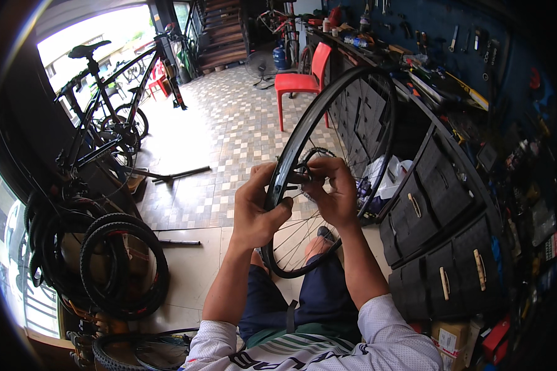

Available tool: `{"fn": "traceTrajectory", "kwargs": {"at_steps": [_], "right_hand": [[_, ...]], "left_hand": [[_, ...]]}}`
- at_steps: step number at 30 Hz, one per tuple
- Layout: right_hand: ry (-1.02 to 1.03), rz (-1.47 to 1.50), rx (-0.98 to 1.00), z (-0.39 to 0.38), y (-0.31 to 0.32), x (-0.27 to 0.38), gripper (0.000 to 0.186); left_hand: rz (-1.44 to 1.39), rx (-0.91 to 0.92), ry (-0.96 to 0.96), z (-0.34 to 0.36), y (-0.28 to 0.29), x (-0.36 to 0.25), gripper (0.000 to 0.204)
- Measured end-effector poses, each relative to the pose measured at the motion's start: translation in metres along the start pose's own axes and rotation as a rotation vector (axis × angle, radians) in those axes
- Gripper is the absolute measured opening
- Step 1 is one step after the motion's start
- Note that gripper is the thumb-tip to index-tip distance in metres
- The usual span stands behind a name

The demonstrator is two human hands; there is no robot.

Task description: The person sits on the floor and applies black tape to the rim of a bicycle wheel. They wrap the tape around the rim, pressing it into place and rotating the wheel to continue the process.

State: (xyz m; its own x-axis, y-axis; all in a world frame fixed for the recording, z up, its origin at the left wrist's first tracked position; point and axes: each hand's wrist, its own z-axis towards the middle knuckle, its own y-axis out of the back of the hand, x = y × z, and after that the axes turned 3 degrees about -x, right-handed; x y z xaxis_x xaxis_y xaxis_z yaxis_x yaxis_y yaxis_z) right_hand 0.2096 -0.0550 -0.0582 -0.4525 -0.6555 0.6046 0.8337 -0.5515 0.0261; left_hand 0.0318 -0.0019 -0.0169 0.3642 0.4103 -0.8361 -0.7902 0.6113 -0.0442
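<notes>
Spoked black wheel (298,139) stood upright, leaning right, in front of the person, its near edge by the knees. Left hand (252,207) gripped the rim from the left, fingers wrapped over it, thumb on the near side. Right hand (337,195) met the rim from the right, fingers curled; could not tell what they pinched. Red chair (298,82) stood beyond; knobbly tyre (162,266) lay near left; bicycle (130,66) stood far left.
</notes>
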Motion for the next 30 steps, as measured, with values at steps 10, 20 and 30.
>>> {"fn": "traceTrajectory", "kwargs": {"at_steps": [10,20,30], "right_hand": [[-0.141,0.059,-0.042,0.009,-0.004,0.007,0.028],[-0.161,0.231,-0.224,0.004,-0.018,0.0,0.021],[0.034,-0.023,-0.055,0.009,-0.009,0.02,0.039]], "left_hand": [[0.063,0.029,-0.095,0.003,0.001,0.0,0.062],[0.132,0.004,-0.115,0.001,-0.001,-0.001,0.065],[0.003,-0.005,-0.048,0.0,0.001,0.001,0.062]]}}
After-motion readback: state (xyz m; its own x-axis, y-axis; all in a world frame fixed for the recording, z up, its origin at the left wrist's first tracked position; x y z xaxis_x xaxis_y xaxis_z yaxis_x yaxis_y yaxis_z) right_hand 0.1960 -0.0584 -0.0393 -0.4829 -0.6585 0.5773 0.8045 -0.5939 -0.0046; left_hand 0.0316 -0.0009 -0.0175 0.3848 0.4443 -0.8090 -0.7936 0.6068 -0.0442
